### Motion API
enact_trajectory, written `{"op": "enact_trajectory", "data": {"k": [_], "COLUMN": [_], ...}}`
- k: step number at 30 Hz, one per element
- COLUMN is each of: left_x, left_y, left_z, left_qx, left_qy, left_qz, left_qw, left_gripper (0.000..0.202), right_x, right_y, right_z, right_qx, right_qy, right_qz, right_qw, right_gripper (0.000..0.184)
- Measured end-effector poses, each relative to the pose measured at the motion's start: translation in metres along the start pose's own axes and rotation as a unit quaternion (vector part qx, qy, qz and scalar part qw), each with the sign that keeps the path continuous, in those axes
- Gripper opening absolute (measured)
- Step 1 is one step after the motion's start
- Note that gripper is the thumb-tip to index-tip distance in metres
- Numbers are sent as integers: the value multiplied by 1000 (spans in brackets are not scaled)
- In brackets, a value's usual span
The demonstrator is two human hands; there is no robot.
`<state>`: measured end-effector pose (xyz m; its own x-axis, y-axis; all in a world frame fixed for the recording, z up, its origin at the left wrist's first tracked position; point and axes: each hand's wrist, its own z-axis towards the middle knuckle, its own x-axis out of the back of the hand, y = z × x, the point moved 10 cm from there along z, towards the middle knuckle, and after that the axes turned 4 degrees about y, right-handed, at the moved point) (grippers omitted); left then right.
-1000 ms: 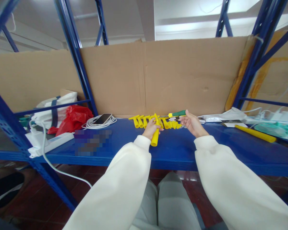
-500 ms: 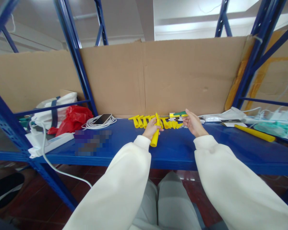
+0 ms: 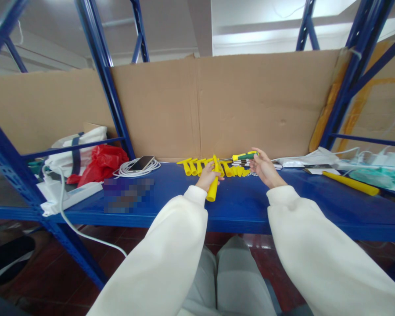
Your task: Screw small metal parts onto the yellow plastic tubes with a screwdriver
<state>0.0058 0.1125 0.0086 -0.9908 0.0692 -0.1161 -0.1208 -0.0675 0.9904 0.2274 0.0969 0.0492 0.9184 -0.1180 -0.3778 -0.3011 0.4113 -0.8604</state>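
My left hand [image 3: 208,176] is closed round a yellow plastic tube [image 3: 213,186] that stands tilted on the blue shelf [image 3: 243,206]. My right hand [image 3: 265,169] grips a screwdriver [image 3: 245,155] with a green and yellow handle, held level with its shaft pointing left toward the top of the tube. Behind both hands a row of several yellow plastic pieces [image 3: 197,166] lies on the shelf, with a few small dark and white parts [image 3: 240,164] beside it.
A phone [image 3: 141,163] lies on a coiled white cable at the left, next to a red bag [image 3: 100,163], a white bag and a power strip [image 3: 70,196]. A long yellow tube [image 3: 350,183], papers and chargers lie at the right. Cardboard [image 3: 250,101] backs the shelf between blue uprights.
My right hand has turned the screwdriver a little in its fingers and keeps it near the tube's top. My left hand and the tube have hardly moved.
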Motion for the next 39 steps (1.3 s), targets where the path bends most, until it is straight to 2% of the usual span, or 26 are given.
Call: {"op": "enact_trajectory", "data": {"k": [2,7,15,20,24,27,35,39], "left_x": [-1,-3,-2,-1,0,-1,1,3], "left_y": [1,2,1,3,2,3,3,3], "left_z": [-1,-4,-3,-1,-1,-1,0,0], "left_qx": [0,-3,-3,-13,-11,-17,-19,-17], "left_qy": [-1,-4,1,-3,-2,-2,6,16], "left_qz": [1,11,11,3,0,1,0,-6], "left_qw": [1000,1000,1000,1000,1000,1000,1000,1000], "left_gripper": [82,85,86,86,88,88,84,85], "right_x": [3,9,0,-3,6,8,2,-4], "right_y": [0,0,-8,-7,-6,-4,-1,-4], "right_z": [1,1,-5,-3,1,2,-2,-4], "right_qx": [3,-2,-5,4,14,12,-13,-1], "right_qy": [12,32,3,-9,31,43,8,-19], "right_qz": [-3,-12,25,14,12,7,-17,6], "right_qw": [1000,999,1000,1000,999,999,1000,1000], "right_gripper": [34,53,32,40,48,46,47,43]}}
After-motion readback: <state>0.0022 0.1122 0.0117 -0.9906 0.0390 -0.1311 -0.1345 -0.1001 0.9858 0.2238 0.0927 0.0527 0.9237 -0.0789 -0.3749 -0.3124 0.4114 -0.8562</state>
